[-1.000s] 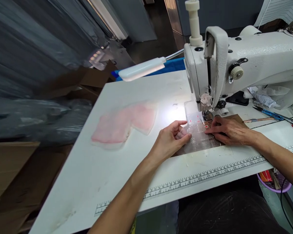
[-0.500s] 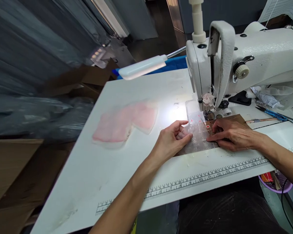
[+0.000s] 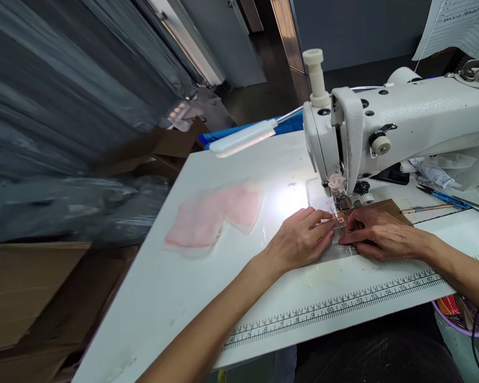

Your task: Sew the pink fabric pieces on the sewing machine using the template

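Note:
A white sewing machine (image 3: 403, 122) stands at the right of a white table (image 3: 207, 287). A small clear sheet with pink marks (image 3: 339, 246) lies under the needle area. My left hand (image 3: 301, 239) rests on its left part, fingers stretched toward the presser foot. My right hand (image 3: 377, 234) lies flat on the sheet's right side, fingers pressing it down just in front of the foot. A brown cardboard piece (image 3: 387, 206) lies under the sheet.
A pink fabric piece (image 3: 215, 215) lies left of the hands. A white lamp (image 3: 245, 137) hangs over the table. Blue scissors (image 3: 447, 197) and a pencil (image 3: 421, 208) lie to the right. A printed ruler (image 3: 343, 306) runs along the front edge. Cardboard boxes (image 3: 27, 292) stand left.
My left hand has slid right onto the clear sheet, closer to the presser foot and my right hand. The view has shifted a little.

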Tool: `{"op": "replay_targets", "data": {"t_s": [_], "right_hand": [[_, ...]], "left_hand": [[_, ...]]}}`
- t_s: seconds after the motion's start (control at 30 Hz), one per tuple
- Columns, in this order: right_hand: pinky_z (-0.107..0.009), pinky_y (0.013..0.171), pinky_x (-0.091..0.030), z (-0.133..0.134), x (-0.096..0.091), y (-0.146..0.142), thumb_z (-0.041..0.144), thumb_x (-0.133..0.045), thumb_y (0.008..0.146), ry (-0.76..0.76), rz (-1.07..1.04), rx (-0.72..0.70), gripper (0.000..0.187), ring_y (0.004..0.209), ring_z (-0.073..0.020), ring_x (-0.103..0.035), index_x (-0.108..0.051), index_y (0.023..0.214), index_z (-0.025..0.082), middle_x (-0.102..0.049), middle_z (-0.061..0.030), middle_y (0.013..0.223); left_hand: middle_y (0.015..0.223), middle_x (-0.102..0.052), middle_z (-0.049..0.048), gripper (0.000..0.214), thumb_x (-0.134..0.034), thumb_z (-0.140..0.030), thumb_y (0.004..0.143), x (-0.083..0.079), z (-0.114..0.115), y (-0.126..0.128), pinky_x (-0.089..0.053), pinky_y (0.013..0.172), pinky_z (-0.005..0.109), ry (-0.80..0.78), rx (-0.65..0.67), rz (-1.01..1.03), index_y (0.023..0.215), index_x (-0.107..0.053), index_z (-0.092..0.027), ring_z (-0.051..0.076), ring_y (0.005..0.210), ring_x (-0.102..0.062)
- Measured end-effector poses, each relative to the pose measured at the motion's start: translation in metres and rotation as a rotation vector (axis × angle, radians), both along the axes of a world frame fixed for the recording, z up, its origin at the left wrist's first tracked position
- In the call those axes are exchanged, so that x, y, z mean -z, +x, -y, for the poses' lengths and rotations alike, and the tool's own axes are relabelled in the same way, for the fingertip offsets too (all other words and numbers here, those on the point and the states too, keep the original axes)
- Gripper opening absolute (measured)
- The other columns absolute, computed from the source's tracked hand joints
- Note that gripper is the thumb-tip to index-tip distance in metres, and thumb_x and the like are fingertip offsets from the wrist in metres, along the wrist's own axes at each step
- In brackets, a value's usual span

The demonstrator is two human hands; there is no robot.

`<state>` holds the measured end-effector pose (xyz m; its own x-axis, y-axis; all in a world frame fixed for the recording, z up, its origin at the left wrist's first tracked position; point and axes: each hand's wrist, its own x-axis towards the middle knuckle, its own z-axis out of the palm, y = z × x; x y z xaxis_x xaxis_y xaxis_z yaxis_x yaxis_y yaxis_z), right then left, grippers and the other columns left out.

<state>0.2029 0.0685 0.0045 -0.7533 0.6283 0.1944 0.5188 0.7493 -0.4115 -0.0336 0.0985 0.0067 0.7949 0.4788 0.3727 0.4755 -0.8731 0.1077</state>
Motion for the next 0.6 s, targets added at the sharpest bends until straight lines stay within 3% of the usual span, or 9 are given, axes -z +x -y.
{"op": "replay_targets", "data": {"t_s": [0.1,0.27,0.43,0.6], "right_hand": [[-0.037,0.086,-0.052,0.0,0.001,0.0,0.016,-0.053,0.09,-0.005,-0.028,0.008,0.03,0.095,-0.0211,-0.058,-0.075,0.108,0.026,-0.062,-0.0078,0.1],[-0.036,0.083,-0.055,-0.002,0.009,0.0,0.015,-0.051,0.091,0.001,-0.085,0.069,0.032,0.094,-0.0208,-0.059,-0.073,0.113,0.02,-0.06,-0.0111,0.104],[-0.037,0.079,-0.058,-0.003,0.019,-0.001,0.018,-0.048,0.094,-0.03,-0.078,0.172,0.033,0.089,-0.0198,-0.06,-0.071,0.118,0.021,-0.057,-0.0115,0.108],[-0.04,0.082,-0.058,-0.003,0.019,-0.002,0.019,-0.046,0.095,-0.025,-0.073,0.167,0.034,0.092,-0.0215,-0.06,-0.069,0.121,0.021,-0.057,-0.0125,0.109]], "left_hand": [[0.106,-0.071,0.0128,0.032,-0.039,-0.025,0.099,0.004,-0.008,0.004,-0.051,0.071,0.037,-0.001,0.051,-0.133,0.104,-0.069,-0.016,0.021,0.082,-0.062],[0.123,-0.066,0.0176,0.039,-0.037,-0.033,0.1,0.008,-0.016,0.006,-0.046,0.073,0.04,-0.008,-0.016,-0.259,0.114,-0.067,-0.013,0.025,0.085,-0.06],[0.126,-0.065,0.0162,0.044,-0.033,-0.036,0.101,0.004,-0.021,0.009,-0.041,0.082,0.043,-0.043,-0.106,-0.254,0.123,-0.064,-0.013,0.027,0.095,-0.057],[0.133,-0.063,0.0123,0.043,-0.036,-0.037,0.1,0.003,-0.019,0.004,-0.037,0.093,0.049,-0.164,-0.13,-0.189,0.128,-0.061,-0.017,0.028,0.102,-0.055]]}}
